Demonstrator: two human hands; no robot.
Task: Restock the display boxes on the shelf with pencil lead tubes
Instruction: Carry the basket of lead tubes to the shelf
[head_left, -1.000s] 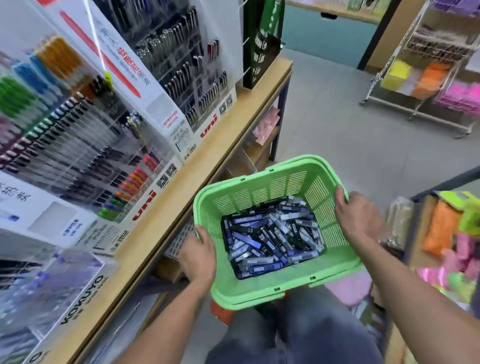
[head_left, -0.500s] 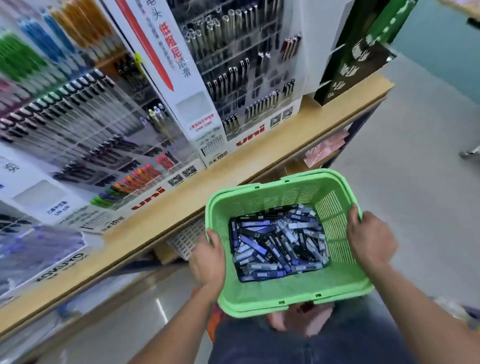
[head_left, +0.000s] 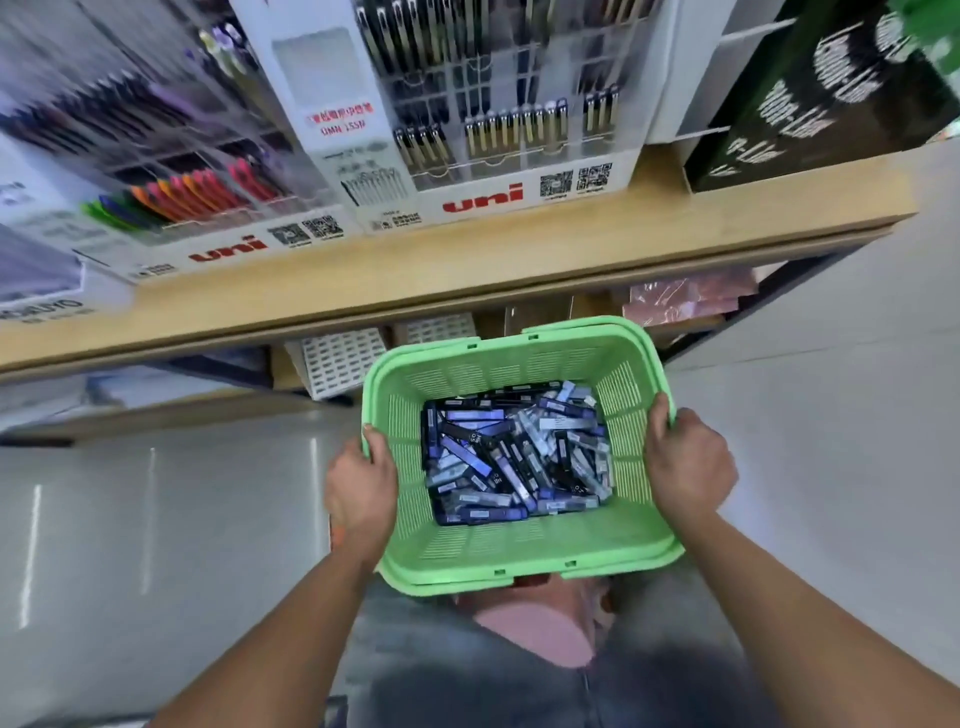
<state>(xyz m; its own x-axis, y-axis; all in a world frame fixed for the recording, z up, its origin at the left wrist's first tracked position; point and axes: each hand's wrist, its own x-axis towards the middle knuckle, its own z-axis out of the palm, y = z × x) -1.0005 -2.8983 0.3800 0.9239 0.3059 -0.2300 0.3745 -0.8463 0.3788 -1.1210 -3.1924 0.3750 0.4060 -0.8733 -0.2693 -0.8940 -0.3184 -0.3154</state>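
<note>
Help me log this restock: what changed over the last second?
The person turned to face the shelf squarely; the green basket now sits below its edge. Nothing was picked up or released. Left hand and right hand keep their grip on the rims; the lead tubes remain inside.

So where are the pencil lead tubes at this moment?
In the head view they lie heaped on the bottom of the green basket, lead tubes low of centre, between the left hand and right hand gripping its sides, below the wooden shelf.
</note>
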